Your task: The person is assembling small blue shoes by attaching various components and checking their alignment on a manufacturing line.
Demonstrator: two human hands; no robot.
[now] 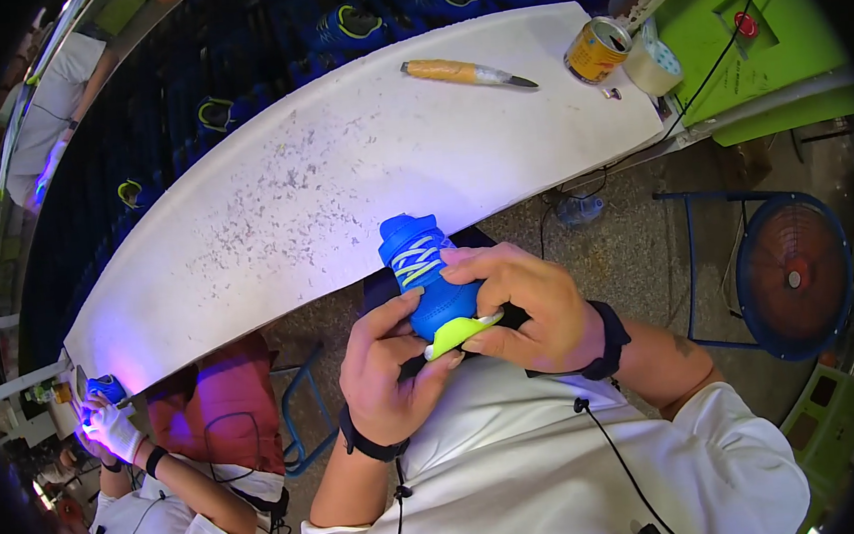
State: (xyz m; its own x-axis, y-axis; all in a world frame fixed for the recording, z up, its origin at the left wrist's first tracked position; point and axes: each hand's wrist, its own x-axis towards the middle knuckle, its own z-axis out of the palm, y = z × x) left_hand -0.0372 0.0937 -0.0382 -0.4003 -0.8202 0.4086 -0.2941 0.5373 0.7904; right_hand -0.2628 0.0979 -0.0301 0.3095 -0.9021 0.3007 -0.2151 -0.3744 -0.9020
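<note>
Head view, pretty much dead centre of the frame: both hands are clamped around a small blue shoe (425,272) with a lime-yellow sole, held just below the near edge of the white worktop (339,163). The left hand (385,366) cups it from underneath, and the right hand (526,309) wraps the side with its thumb on the sole edge. Looks to me like a check or press of the sole join. Next move probably calls for turning the shoe without loosening grip. A knife (467,71) and a tin can (596,50) sit upper right, untouched.
</note>
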